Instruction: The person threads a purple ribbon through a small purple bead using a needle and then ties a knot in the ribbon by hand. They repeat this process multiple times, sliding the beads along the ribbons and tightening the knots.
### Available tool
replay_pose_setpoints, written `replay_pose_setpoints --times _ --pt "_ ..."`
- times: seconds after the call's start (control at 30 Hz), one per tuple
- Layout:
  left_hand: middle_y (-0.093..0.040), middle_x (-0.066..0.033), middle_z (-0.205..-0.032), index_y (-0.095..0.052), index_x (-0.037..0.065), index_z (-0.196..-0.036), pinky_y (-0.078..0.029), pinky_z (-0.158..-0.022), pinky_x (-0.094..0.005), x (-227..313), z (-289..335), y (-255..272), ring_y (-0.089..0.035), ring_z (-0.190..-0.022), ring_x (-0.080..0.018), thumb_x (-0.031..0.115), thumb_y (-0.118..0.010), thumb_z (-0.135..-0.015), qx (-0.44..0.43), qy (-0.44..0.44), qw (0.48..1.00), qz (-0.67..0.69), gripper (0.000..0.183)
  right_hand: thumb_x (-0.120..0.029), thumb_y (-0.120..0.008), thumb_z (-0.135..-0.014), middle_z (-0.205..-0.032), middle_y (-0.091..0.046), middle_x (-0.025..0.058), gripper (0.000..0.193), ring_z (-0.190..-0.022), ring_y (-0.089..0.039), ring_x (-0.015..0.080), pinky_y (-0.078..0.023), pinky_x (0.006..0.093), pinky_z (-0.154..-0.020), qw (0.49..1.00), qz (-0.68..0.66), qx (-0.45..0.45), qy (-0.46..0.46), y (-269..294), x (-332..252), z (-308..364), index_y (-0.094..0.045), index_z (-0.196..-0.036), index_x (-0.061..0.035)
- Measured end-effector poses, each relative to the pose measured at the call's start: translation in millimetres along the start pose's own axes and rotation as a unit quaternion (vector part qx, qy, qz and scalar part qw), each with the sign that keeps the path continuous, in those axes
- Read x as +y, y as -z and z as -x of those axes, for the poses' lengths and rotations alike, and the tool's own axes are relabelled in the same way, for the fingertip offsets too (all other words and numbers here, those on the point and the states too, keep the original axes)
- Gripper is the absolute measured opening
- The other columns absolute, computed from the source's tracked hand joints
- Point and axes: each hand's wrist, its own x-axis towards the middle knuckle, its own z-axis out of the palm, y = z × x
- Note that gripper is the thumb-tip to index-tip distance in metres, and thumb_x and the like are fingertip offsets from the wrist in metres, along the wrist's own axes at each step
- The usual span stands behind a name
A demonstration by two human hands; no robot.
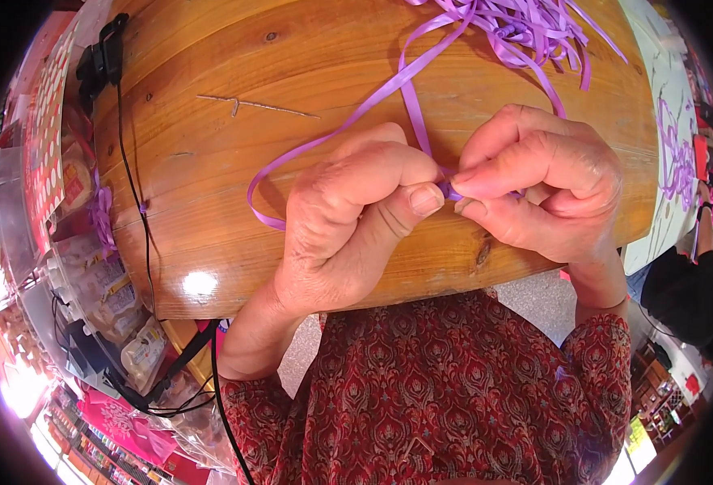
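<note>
A narrow purple ribbon (370,103) runs in loops over the wooden table to the small space between my hands. My left hand (336,218) pinches it between thumb and curled forefinger. Against it, my right hand (552,182) grips a bunched or knotted bit of the same ribbon with its fingertips. The fingers cover most of that bit, so its exact form is hidden. Beyond my hands, at the far right of the table, lies a tangled heap of purple ribbon (534,40). A thin silvery twisted rod with a small side prong (259,106) rests left of the ribbon.
A black cable (134,190) runs down the left side of the wooden table (211,178). Plastic bags of goods (102,279) crowd beyond that edge. At right, a white marbled surface (646,242) holds more purple ribbon (677,158); a person in black (680,291) is beside it.
</note>
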Motion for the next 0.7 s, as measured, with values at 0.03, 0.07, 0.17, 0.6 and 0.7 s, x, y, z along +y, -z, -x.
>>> replay_pose_setpoints --times 0.03,0.07,0.17,0.6,0.7 --pt "-0.048 -0.0045 -0.068 -0.057 0.000 -0.084 -0.037 -0.055 -0.0277 0 0 1 -0.044 -0.061 -0.0167 -0.001 -0.062 -0.081 0.000 0.001 1.000 0.000 0.006 0.008 -0.072 -0.067 -0.079 -0.062 0.0114 0.021 -0.056 -0.052 0.0056 -0.035 0.0170 -0.046 1.000 -0.001 0.000 0.000 0 0 -1 -0.067 -0.085 -0.0008" --pt "-0.048 -0.0045 -0.069 -0.057 0.000 -0.084 -0.037 -0.056 -0.0277 0 1 1 -0.044 -0.061 -0.0163 -0.001 -0.061 -0.082 -0.005 0.005 1.000 0.014 0.005 0.007 -0.072 -0.067 -0.079 -0.062 0.0115 0.020 -0.056 -0.052 0.0065 -0.036 0.0178 -0.047 1.000 -0.007 0.000 0.003 0 0 -1 -0.066 -0.085 -0.0010" --pt "-0.048 -0.0045 -0.069 -0.057 -0.001 -0.085 -0.037 -0.057 -0.0279 1 3 0 -0.045 -0.062 -0.0154 -0.001 -0.061 -0.083 -0.009 0.019 0.998 0.052 0.004 0.005 -0.073 -0.067 -0.078 -0.062 0.0119 0.019 -0.059 -0.053 0.0089 -0.038 0.0198 -0.050 0.999 -0.031 0.003 0.016 -3 2 0 -0.066 -0.084 -0.0014" --pt "-0.051 -0.0026 -0.075 -0.057 0.000 -0.086 -0.039 -0.062 -0.0232 6 5 -5 -0.046 -0.067 -0.0109 0.002 -0.057 -0.088 0.009 0.055 0.994 0.094 0.003 0.002 -0.074 -0.069 -0.078 -0.062 0.0133 0.018 -0.064 -0.059 0.0139 -0.045 0.0219 -0.054 1.000 -0.021 0.008 0.006 0 4 -1 -0.065 -0.084 -0.0003" --pt "-0.051 -0.0006 -0.076 -0.057 0.000 -0.087 -0.039 -0.065 -0.0215 5 5 -9 -0.045 -0.070 -0.0081 0.005 -0.054 -0.091 0.003 0.093 0.978 0.185 0.007 -0.001 -0.076 -0.067 -0.078 -0.062 0.0132 0.019 -0.064 -0.060 0.0154 -0.047 0.0222 -0.055 0.996 -0.083 0.008 -0.018 1 5 -4 -0.066 -0.083 0.0004"
